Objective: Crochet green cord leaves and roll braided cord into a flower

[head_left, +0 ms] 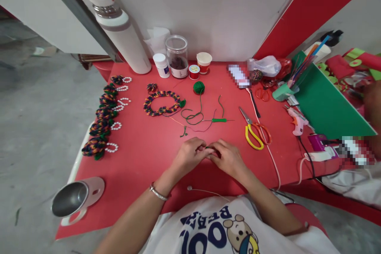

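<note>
Grip: left hand [192,152] and right hand [228,158] meet above the red table [143,162], toward the middle of its near edge. Fingertips of both pinched together on a small dark green piece [208,147]; mostly hidden, form too small to tell.

Just beyond the hands, a short knotted snippet of green yarn [185,131]. Farther in, thin metal hook with a green handle [219,120], loose green strand curling near it, leading up to a round ball of dark green yarn [199,87]. Left of that ball, a ring of braided orange, navy and green yarn [163,110] lies flat, small green tuft on its right side. Right of the hands, scissors with yellow and orange handles [248,138], blades spread, tips toward the far edge.

Left edge: column of six multicoloured yarn bundles [99,128], white bead loops [112,147] alongside. Near left corner: pale mug with a steel interior [97,189], tipped on its side. Far edge, left part: tall white flask [126,39], clear lidded jar [177,56]. Right edge: pink glue gun [298,122].
</note>
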`<move>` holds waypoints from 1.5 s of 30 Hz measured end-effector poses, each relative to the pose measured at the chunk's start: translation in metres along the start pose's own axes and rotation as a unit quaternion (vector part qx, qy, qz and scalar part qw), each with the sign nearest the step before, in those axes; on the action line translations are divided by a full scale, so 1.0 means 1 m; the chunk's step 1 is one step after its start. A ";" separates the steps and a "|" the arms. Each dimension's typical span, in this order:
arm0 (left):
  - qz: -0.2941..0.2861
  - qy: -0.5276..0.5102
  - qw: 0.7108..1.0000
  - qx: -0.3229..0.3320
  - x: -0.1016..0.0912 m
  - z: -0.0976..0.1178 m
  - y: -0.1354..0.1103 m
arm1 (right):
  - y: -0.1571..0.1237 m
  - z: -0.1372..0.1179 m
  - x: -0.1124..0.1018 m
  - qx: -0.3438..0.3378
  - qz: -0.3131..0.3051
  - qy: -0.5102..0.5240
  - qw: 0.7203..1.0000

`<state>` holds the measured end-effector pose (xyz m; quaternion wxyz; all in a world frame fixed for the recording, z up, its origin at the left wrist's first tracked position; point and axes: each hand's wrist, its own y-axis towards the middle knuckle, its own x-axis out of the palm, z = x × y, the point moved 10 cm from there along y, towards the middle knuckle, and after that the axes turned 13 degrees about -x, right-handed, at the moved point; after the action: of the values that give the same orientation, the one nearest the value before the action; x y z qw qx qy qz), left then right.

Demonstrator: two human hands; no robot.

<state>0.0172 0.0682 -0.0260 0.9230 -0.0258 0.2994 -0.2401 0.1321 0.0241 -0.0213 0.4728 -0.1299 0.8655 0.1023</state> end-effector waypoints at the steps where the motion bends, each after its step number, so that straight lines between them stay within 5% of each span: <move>1: -0.001 0.021 1.000 -0.006 0.003 -0.002 0.000 | 0.002 0.000 0.001 -0.007 -0.003 -0.004 1.000; 5: 0.003 0.045 0.999 -0.006 0.008 -0.002 0.001 | 0.008 -0.002 0.003 -0.022 -0.007 0.018 1.000; 11: 0.027 -0.078 0.996 -0.044 -0.010 -0.004 0.004 | 0.018 0.003 0.002 0.020 0.034 0.204 0.978; 16: 0.051 -0.149 0.985 -0.073 -0.022 -0.008 0.005 | 0.036 0.000 -0.007 0.018 0.085 0.226 0.970; 20: 0.017 -0.290 0.948 -0.130 -0.015 -0.023 0.008 | 0.050 -0.007 -0.011 -0.010 0.076 0.213 0.974; 26: 0.065 -0.385 0.911 -0.133 -0.029 -0.037 0.014 | 0.067 -0.012 -0.012 -0.030 0.071 0.221 0.972; 34: 0.047 -0.526 0.832 -0.168 -0.038 -0.047 0.015 | 0.097 -0.012 -0.011 0.005 0.048 0.336 0.941; 40: 0.027 -0.587 0.788 -0.185 -0.042 -0.051 0.015 | 0.107 -0.012 -0.010 0.017 0.067 0.319 0.945; 45: 0.067 -0.599 0.773 -0.200 -0.046 -0.065 0.016 | 0.112 -0.010 -0.003 0.024 0.047 0.326 0.944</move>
<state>-0.0448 0.1091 -0.0574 0.9034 -0.3281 -0.2718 -0.0481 0.0895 0.1277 -0.0067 0.1619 -0.1036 0.9798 0.0554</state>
